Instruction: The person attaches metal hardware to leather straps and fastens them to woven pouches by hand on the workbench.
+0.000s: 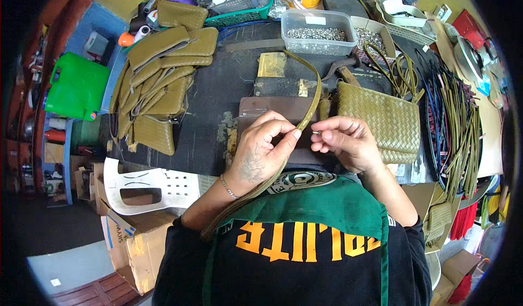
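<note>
Pinched between the thumb and forefinger of my left hand (261, 148) is an olive leather strap (316, 85). One length of it arches up over the bench, and more strap hangs down across my left forearm. My right hand (351, 142), just to the right of the strap, closes its fingertips on a small shiny metal piece (315, 133), which looks like a rivet. The piece sits close to the strap but apart from it. Beneath both hands lies a dark brown flat board (253, 105). A woven olive bag (381, 121) rests beside my right hand.
Olive pouches (163, 83) are piled at the left. Metal fittings fill a clear plastic box (318, 17) and a smaller tray (370, 31) at the back. A hammer (346, 72) lies before them. Many straps (457, 126) hang at the right. A white plastic chair (158, 189) stands front left.
</note>
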Motion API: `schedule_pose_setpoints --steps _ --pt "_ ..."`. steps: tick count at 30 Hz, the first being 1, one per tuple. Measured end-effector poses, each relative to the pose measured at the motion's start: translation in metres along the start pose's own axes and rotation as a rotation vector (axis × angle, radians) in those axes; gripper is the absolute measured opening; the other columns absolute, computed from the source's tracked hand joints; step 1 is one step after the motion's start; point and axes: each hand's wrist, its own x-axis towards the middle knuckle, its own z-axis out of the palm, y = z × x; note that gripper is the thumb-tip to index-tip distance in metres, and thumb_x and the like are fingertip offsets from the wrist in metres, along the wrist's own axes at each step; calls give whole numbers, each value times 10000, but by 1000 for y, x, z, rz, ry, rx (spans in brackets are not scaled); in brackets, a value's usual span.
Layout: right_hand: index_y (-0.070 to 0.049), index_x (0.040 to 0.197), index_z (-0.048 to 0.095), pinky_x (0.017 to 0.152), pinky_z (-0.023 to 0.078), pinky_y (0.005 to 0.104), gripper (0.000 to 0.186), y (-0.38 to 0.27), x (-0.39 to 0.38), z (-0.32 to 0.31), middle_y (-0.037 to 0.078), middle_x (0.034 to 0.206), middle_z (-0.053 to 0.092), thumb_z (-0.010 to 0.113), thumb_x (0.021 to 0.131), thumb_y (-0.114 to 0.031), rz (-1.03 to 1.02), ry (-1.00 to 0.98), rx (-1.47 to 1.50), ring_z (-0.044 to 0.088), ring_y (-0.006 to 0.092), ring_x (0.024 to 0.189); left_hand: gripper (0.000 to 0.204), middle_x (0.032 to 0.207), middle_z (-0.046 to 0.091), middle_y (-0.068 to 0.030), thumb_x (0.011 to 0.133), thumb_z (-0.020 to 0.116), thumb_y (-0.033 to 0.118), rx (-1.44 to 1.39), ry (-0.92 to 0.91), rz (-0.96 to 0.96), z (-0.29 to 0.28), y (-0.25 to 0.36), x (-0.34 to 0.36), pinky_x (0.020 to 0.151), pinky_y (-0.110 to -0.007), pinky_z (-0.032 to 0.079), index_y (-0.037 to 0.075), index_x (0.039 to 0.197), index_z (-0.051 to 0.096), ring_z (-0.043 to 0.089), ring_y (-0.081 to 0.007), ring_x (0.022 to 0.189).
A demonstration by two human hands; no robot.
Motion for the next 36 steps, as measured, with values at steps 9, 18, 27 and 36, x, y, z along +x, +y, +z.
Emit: schedule_pose_setpoints --steps 9,18,27,36 --pt "-6 850 576 648 442 195 102 12 5 8 51 793 591 582 751 -33 -147 -15 -87 547 74 721 60 731 539 -75 724 595 35 52 -20 43 1 6 -2 572 -253 415 -8 756 567 530 -156 656" --pt "4 812 571 678 445 192 79 16 1 17 55 815 584 591 736 1 -291 32 -177 541 77 740 81 720 537 -79 715 602 33 218 -10 190 0 6 -5 554 -255 420 -12 771 565 531 -168 637" --pt "-29 757 507 638 441 180 126 19 1 20 28 761 574 604 713 38 -342 96 -58 535 58 704 113 732 524 -76 699 619 43 323 -98 283 -3 14 -5 560 -273 416 1 781 554 522 -186 644" --pt "-10 1001 524 629 430 196 290 -5 -8 16 28 832 549 615 725 -20 -286 -30 -68 509 67 754 81 674 545 -70 683 644 33 -112 -43 97 2 18 -2 542 -235 409 -2 691 571 521 -141 612"
